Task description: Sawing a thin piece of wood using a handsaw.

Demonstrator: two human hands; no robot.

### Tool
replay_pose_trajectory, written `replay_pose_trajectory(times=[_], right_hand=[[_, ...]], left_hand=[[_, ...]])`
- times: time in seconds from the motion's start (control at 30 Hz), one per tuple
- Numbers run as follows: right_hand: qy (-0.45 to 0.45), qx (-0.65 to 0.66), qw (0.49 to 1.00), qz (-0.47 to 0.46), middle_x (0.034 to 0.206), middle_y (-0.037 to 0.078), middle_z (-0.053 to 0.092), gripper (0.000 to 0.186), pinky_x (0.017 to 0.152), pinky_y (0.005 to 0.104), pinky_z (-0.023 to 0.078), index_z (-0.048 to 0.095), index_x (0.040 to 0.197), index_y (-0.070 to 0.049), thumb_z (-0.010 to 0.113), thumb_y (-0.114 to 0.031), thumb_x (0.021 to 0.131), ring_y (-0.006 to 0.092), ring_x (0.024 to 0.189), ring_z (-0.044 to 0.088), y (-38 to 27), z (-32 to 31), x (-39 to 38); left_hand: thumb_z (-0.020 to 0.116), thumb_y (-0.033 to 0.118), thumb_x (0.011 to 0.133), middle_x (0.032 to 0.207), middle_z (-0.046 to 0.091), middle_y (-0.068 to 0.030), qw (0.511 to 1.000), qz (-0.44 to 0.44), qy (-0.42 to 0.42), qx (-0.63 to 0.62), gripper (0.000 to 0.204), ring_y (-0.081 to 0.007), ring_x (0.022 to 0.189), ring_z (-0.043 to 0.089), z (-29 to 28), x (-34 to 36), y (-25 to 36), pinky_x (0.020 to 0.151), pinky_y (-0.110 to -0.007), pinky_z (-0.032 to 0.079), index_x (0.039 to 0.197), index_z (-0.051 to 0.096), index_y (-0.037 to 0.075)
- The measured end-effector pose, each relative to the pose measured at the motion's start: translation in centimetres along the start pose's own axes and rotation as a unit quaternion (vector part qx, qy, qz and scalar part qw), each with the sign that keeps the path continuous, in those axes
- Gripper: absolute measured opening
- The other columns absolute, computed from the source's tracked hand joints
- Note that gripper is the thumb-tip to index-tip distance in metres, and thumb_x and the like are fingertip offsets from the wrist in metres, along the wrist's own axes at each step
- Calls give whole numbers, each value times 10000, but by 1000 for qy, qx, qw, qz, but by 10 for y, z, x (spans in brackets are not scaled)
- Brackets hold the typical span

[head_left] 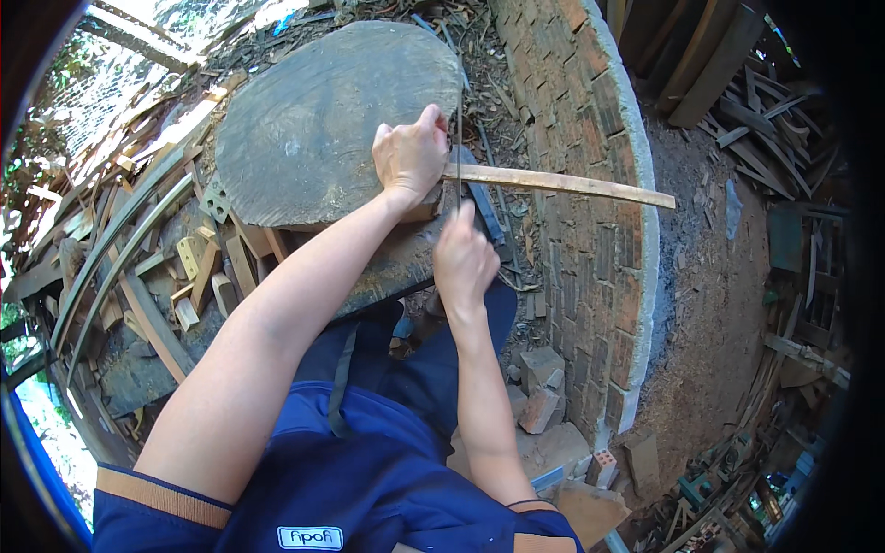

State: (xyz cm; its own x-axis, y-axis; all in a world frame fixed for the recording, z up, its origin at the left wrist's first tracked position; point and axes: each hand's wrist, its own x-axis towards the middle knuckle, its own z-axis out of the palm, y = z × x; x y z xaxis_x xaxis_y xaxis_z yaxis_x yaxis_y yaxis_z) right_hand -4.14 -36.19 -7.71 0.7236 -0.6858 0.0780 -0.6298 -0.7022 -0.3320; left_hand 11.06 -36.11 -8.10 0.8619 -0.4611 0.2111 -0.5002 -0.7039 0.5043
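My left hand [411,158] is closed at the right edge of a round, grey-brown log block [304,120]. It holds down one end of a thin wooden strip [562,181], which juts out to the right past the block. My right hand [465,254], nearer my body, is closed round the near end of a hand saw [459,138]. The saw's narrow blade is seen edge-on, points away from me and crosses the strip just right of my left hand. Its handle is hidden in my fist, and its teeth cannot be made out.
A low brick wall [590,230] curves along the right, beneath the strip's far end. Wood offcuts [207,267] and long curved strips [120,249] lie at the left. Loose bricks [539,405] sit near my legs. Scrap wood [761,124] is piled at the far right.
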Motion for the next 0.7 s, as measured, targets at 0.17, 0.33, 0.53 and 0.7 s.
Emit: replay_pose_trajectory(times=[0.17, 0.33, 0.53, 0.7], right_hand=[[-13, -6, 1000, 14, 569, 174, 635, 140, 477, 465, 525, 526, 1005, -52, 501, -185, 966, 354, 546, 664, -6, 3, -18], [-15, -24, 999, 18, 576, 174, 640, 142, 482, 468, 526, 537, 1021, -55, 505, -183, 970, 351, 555, 667, -2, -5, -26], [5, 0, 1000, 9, 576, 159, 643, 123, 470, 474, 523, 542, 1017, -58, 504, -164, 969, 354, 557, 670, -8, 3, -3], [-47, -8, 998, 28, 581, 165, 644, 136, 465, 461, 523, 545, 1029, -55, 505, -171, 971, 346, 556, 673, -4, -14, -34]], left_hand=[[540, 210, 899, 624, 652, -91, 1000, -16, -11, 11, 94, -308, 605, 629, -1, 0, -8, 707, -389, 447, 866, 628, 204], [543, 205, 896, 627, 655, -90, 1000, -3, -6, 8, 90, -298, 612, 633, -1, -2, -4, 705, -383, 440, 864, 627, 203], [542, 200, 893, 622, 652, -86, 1000, -7, 1, 8, 93, -289, 608, 632, 2, -1, -8, 707, -376, 432, 861, 628, 200], [540, 206, 893, 619, 649, -78, 1000, 1, -4, -4, 95, -288, 599, 624, -1, -3, -5, 713, -372, 428, 859, 629, 205]])
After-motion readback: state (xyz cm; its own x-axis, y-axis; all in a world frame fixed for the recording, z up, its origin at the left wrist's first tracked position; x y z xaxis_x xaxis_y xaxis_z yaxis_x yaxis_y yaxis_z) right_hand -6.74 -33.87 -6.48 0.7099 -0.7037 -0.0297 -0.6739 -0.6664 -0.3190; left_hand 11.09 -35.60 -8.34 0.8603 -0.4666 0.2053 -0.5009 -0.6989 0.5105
